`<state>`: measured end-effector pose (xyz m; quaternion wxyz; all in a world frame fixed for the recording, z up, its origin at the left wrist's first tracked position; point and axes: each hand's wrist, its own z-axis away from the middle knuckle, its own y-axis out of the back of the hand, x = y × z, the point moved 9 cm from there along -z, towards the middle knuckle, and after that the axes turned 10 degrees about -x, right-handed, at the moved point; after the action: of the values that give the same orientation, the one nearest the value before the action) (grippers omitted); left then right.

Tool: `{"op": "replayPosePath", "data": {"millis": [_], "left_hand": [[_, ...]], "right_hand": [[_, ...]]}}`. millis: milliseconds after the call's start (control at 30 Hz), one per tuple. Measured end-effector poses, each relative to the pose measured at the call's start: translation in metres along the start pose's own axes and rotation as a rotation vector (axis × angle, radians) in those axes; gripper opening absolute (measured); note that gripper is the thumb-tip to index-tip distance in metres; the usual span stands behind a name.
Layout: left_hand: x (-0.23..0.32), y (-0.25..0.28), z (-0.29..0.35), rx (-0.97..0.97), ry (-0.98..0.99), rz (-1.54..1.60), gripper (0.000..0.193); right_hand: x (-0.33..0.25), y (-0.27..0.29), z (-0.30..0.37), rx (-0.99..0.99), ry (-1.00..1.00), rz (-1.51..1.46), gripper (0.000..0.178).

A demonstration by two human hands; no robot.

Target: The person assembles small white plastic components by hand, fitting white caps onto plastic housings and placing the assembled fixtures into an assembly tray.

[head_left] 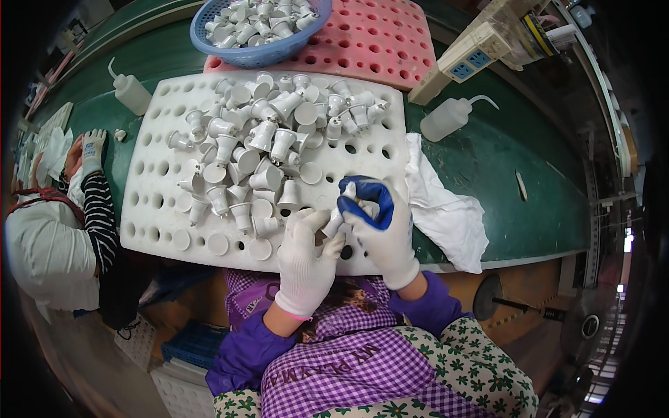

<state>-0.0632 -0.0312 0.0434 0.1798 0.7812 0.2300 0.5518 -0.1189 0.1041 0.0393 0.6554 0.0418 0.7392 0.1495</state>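
In front of my body, both gloved hands meet above the near edge of a white foam board [150, 188] with round holes. My left hand [306, 261], in a white knit glove, is closed round a small white spotlight bulb [334, 223]. My right hand [383, 233] wears a white glove with blue-coated fingers. Its fingers are curled against the bulb, pinching a small whitish piece that I cannot make out. Many white cup-shaped spotlight bulbs [282, 145] lie heaped on the board, some on their sides, some face up. Several sit face up in holes along its near side.
A blue basket [261, 54] of similar bulbs stands on a pink foam board [380, 35] behind. Squeeze bottles [446, 120] [131, 93] flank the white board. A white cloth [446, 216] lies at right, near a socket post [463, 63]. A co-worker [52, 244] sits at left.
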Motion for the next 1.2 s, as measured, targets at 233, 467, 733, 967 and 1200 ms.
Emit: {"op": "replayPosePath", "data": {"millis": [233,467,733,967,1200], "left_hand": [[-0.035,-0.002,0.015,0.094,0.244,0.444,0.037],[-0.043,-0.016,-0.003,-0.109,0.399,0.57,0.033],[0.0,0.103,-0.164,0.142,-0.016,0.398,0.063],[-0.027,0.107,-0.071,0.025,0.136,-0.105,0.011],[-0.042,0.077,0.022,-0.177,0.186,-0.61,0.034]], "right_hand": [[0.034,0.007,-0.024,-0.008,-0.078,-0.063,0.027],[0.021,0.018,-0.027,0.123,0.16,0.255,0.029],[0.008,0.013,-0.021,0.156,0.244,0.355,0.03],[0.01,0.017,-0.023,0.095,0.214,0.327,0.033],[0.011,0.006,-0.029,0.028,0.181,0.27,0.03]]}}
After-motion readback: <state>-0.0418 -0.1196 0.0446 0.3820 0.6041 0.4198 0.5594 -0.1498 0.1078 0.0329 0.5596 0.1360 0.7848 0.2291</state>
